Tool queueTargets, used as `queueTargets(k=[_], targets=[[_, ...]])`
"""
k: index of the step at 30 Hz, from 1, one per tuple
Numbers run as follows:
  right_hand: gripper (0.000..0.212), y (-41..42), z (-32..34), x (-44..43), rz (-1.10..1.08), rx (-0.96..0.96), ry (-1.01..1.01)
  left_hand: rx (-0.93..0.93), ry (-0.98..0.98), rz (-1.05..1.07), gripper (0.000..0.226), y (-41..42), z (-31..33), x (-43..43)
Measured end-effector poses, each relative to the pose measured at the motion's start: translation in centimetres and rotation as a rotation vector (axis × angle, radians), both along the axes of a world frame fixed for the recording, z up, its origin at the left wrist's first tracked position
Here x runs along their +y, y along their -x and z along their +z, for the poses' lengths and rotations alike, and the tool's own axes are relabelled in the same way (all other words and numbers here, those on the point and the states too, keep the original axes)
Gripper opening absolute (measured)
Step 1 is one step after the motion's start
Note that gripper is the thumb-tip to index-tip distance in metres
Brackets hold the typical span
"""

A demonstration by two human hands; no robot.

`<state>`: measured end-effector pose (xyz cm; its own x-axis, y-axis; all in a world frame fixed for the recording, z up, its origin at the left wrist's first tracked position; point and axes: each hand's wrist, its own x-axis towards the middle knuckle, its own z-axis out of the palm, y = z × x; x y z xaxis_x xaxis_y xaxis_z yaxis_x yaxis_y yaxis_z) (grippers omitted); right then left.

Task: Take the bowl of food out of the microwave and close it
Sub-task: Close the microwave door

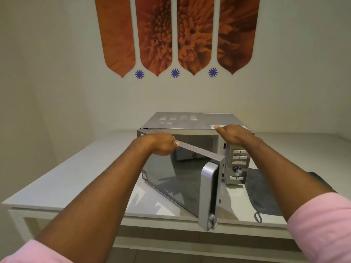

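On the pale white table (57, 177), the silver box-shaped microwave (190, 122) sits toward twelve o'clock with its dark glass door (176, 179) swung partway open toward six o'clock. At ten o'clock of the door, the left hand (161, 144) is clenched over the door's top edge. The visible part of the cavity looks bare; I cannot tell where the bowl of food is. At one o'clock, the right hand (235, 135) rests flat on the microwave's top front corner, grasping nothing. At four o'clock lies a blue-grey cloth mat (264, 196).

Risks, as I judge them: if the bracing hand lifts, pulling or pushing the door could slide the whole oven. Fingers curled over the edge could be pinched if the door shuts. A hot bowl inside could burn bare hands.
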<state>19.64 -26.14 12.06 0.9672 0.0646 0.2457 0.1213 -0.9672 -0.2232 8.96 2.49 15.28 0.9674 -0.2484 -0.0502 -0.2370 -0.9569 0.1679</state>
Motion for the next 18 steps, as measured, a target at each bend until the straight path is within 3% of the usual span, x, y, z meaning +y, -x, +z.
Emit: queueTargets(k=[5,9,11,15,18], targets=[[0.106,0.8,1.8,-0.6,0.047,0.145,-0.067,-0.048,-0.073,0.029,0.044,-2.4,-0.6,-1.8],[0.116,1.3,2.6,-1.3,0.106,0.216,-0.139,-0.033,-0.168,0.022,0.077,-4.0,-1.4,-3.1],[0.109,1.3,2.8,-1.6,0.122,0.236,-0.102,-0.026,-0.184,0.015,0.084,-4.7,-1.6,-3.6],[0.062,0.9,2.7,-1.8,0.183,0.152,0.048,-0.021,-0.168,0.013,0.094,-5.8,-1.8,-4.1],[0.055,0.8,2.6,-1.6,0.165,0.08,0.116,-0.04,-0.174,0.013,0.094,-6.7,-2.2,-4.5]])
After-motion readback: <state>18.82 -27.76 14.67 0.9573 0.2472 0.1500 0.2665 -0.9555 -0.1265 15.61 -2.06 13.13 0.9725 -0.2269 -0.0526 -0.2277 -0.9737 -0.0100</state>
